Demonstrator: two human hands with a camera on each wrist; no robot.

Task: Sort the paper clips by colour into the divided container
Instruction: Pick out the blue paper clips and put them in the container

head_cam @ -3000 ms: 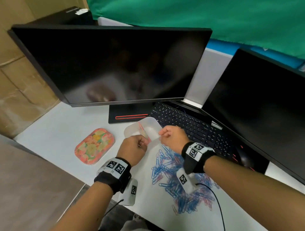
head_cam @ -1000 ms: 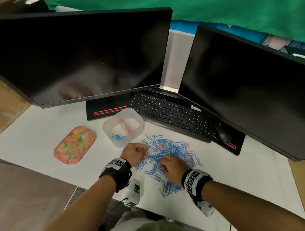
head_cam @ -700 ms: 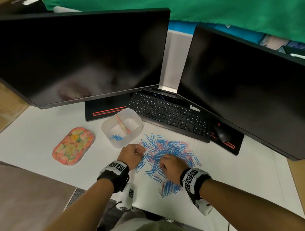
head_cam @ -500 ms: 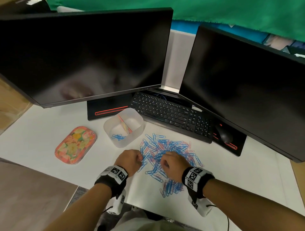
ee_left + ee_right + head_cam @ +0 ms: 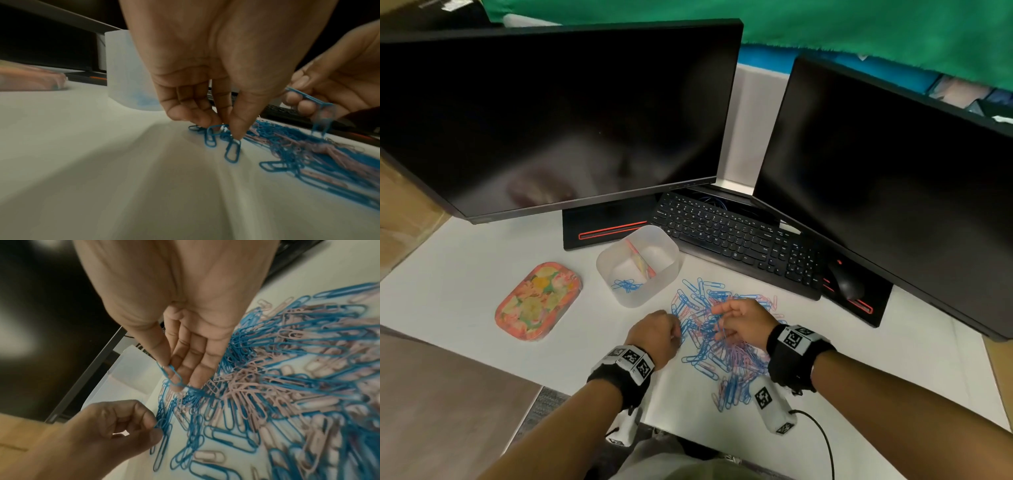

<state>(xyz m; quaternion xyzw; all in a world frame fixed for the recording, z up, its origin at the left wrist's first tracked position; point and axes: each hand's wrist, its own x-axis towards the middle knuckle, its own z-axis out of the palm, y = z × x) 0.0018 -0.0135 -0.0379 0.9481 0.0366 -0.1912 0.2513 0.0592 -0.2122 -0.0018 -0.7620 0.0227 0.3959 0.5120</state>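
I am looking down at an office workstation. Two wide black computer monitors (image 5: 558,113) (image 5: 887,192), both dark, stand angled toward each other on a plain white bench (image 5: 465,274). A flat black keyboard (image 5: 736,240) lies between them, with a black computer mouse (image 5: 846,284) at its right end. Behind the screens I see a pale grey partition panel (image 5: 753,120) and a hanging green cloth (image 5: 825,24), with brown cardboard (image 5: 400,219) at the left.

I count two monitors (image 5: 558,113), one keyboard (image 5: 736,240), one mouse (image 5: 846,282), one container (image 5: 640,265), one floral tray (image 5: 537,301), too many paper clips (image 5: 722,346) to count.
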